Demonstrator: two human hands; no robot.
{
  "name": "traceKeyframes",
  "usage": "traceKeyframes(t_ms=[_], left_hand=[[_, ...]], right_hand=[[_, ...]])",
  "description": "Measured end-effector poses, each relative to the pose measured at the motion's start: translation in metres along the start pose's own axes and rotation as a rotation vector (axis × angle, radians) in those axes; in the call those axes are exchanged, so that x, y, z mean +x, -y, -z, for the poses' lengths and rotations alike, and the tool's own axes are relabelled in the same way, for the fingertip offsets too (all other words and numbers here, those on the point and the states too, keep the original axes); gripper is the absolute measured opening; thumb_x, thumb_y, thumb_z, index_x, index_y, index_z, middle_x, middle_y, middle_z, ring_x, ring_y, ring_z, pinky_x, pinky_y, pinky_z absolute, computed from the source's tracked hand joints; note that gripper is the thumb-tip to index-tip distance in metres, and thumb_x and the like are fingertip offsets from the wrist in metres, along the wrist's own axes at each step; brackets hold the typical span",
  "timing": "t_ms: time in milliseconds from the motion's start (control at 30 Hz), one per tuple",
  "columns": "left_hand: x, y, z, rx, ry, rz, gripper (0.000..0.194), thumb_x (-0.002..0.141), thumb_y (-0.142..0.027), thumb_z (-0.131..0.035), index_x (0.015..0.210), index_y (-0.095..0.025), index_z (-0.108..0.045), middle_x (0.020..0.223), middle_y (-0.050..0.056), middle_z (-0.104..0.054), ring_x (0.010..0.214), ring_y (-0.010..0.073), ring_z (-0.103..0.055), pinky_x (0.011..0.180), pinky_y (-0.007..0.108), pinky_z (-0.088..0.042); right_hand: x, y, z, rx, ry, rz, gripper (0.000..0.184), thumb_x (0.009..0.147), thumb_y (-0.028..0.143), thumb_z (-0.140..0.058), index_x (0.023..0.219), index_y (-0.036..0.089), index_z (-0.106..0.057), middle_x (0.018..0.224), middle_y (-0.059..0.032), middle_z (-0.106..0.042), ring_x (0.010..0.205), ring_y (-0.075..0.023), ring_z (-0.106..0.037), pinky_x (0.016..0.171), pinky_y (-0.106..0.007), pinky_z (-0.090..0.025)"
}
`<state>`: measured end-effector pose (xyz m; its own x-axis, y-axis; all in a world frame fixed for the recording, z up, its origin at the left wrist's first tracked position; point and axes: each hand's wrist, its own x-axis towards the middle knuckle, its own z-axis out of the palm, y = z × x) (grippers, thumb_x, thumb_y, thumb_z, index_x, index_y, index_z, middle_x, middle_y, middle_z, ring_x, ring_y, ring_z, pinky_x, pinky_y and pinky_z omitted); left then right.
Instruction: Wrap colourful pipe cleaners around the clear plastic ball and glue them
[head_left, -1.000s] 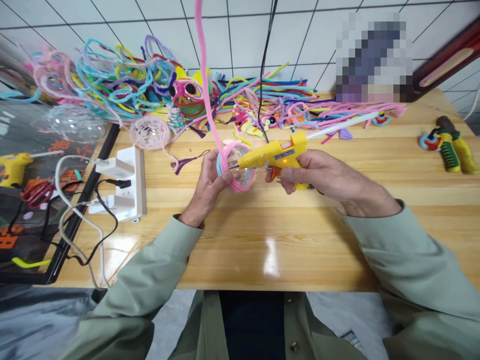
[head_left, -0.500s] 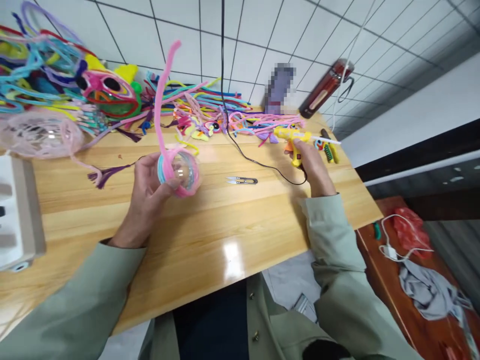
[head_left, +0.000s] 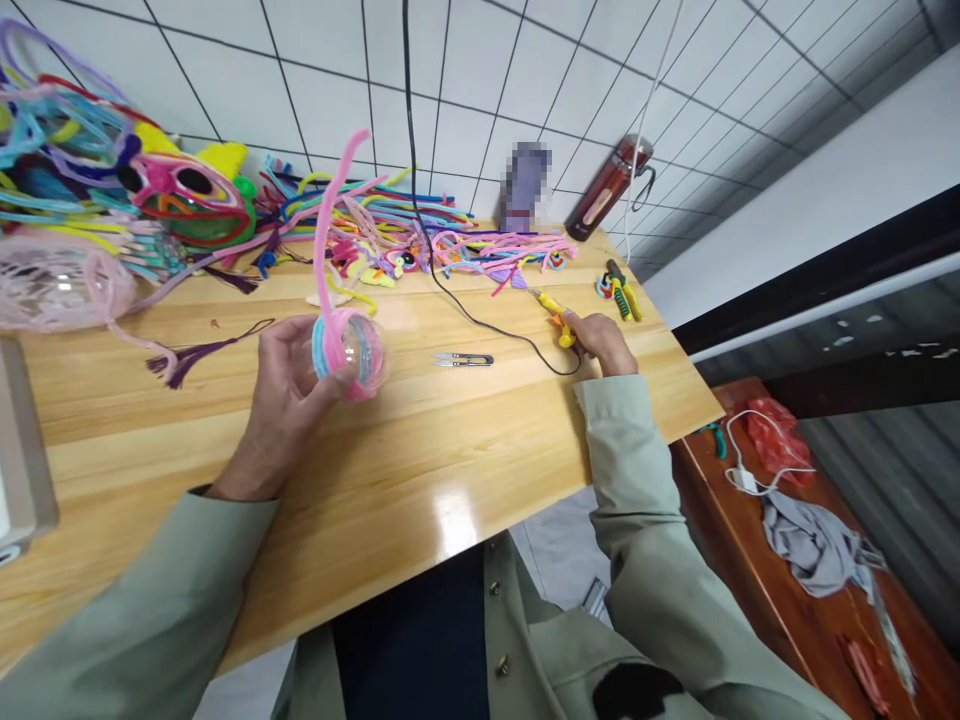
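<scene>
My left hand [head_left: 292, 385] is closed around a clear plastic ball [head_left: 370, 352] wrapped with pink and light blue pipe cleaner. From the wrapping a long pink pipe cleaner end [head_left: 324, 225] sticks up. My right hand [head_left: 601, 342] grips a yellow glue gun [head_left: 556, 312] low over the table, its nozzle pointing to the upper left. A black cord [head_left: 491, 320] runs from the glue gun across the table and up the wall. Between my hands lies a pair of thread snips [head_left: 463, 360], touched by neither.
Bundles of coloured pipe cleaners [head_left: 375, 205] line the wall, beside a pink mask-like craft figure [head_left: 187, 190]. A red-brown thermos [head_left: 609, 190] and pliers [head_left: 621, 295] are at the right. Left are a wrapped clear ball [head_left: 56, 285] and a purple tassel [head_left: 199, 357].
The glue gun has swung from pointing right to pointing up and left as my right hand turned. My left hand still holds the ball. The whole view has shifted somewhat.
</scene>
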<state>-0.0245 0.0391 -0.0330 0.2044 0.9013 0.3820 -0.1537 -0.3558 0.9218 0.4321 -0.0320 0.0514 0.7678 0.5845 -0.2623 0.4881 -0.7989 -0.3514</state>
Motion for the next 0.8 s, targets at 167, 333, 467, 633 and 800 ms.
traceKeyframes(t_ms=[167, 333, 467, 633, 800], left_hand=[[0.000, 0.001, -0.001, -0.024, 0.016, -0.012, 0.073, 0.084, -0.057, -0.103, 0.140, -0.029, -0.065, 0.145, 0.008, -0.074, 0.126, 0.0306, -0.074, 0.086, 0.041, -0.073], [-0.003, 0.001, -0.005, -0.044, 0.023, 0.009, 0.071, 0.086, -0.053, -0.102, 0.141, -0.029, -0.064, 0.147, 0.009, -0.072, 0.124, 0.0290, -0.076, 0.082, 0.035, -0.072], [-0.005, 0.001, -0.009, -0.108, 0.082, 0.071, 0.071, 0.087, -0.051, -0.102, 0.143, -0.031, -0.062, 0.152, 0.013, -0.069, 0.136, 0.0323, -0.074, 0.088, 0.036, -0.074], [-0.008, -0.005, -0.009, -0.069, 0.097, 0.124, 0.081, 0.084, -0.056, -0.103, 0.146, -0.030, -0.059, 0.162, 0.016, -0.061, 0.148, 0.0391, -0.068, 0.091, 0.040, -0.075], [-0.010, -0.011, -0.009, -0.062, 0.074, 0.121, 0.082, 0.084, -0.058, -0.103, 0.149, -0.030, -0.060, 0.164, 0.016, -0.060, 0.152, 0.0423, -0.063, 0.094, 0.044, -0.075]], right_hand=[[0.000, 0.000, 0.006, -0.123, -0.119, -0.047, 0.040, 0.106, 0.045, -0.073, 0.080, 0.016, -0.079, 0.095, -0.0313, -0.085, 0.128, -0.0468, -0.079, 0.100, -0.045, -0.056], [-0.020, 0.010, 0.015, -0.065, -0.256, 0.110, 0.039, 0.101, 0.047, -0.079, 0.070, 0.024, -0.070, 0.084, -0.0241, -0.081, 0.111, -0.0415, -0.080, 0.087, -0.045, -0.057], [-0.068, 0.051, -0.007, 0.141, -0.215, 0.530, 0.034, 0.101, 0.057, -0.075, 0.090, 0.025, -0.075, 0.098, -0.0071, -0.082, 0.102, -0.0246, -0.076, 0.090, -0.035, -0.056], [-0.143, 0.126, -0.053, 0.609, 0.355, 1.027, 0.054, 0.091, 0.075, -0.086, 0.112, 0.026, -0.078, 0.094, -0.0003, -0.072, 0.088, -0.0201, -0.066, 0.083, -0.035, -0.055], [-0.170, 0.167, -0.079, 0.620, 0.480, 0.999, 0.059, 0.088, 0.078, -0.091, 0.120, 0.030, -0.076, 0.091, 0.0013, -0.065, 0.086, -0.0201, -0.061, 0.079, -0.035, -0.055]])
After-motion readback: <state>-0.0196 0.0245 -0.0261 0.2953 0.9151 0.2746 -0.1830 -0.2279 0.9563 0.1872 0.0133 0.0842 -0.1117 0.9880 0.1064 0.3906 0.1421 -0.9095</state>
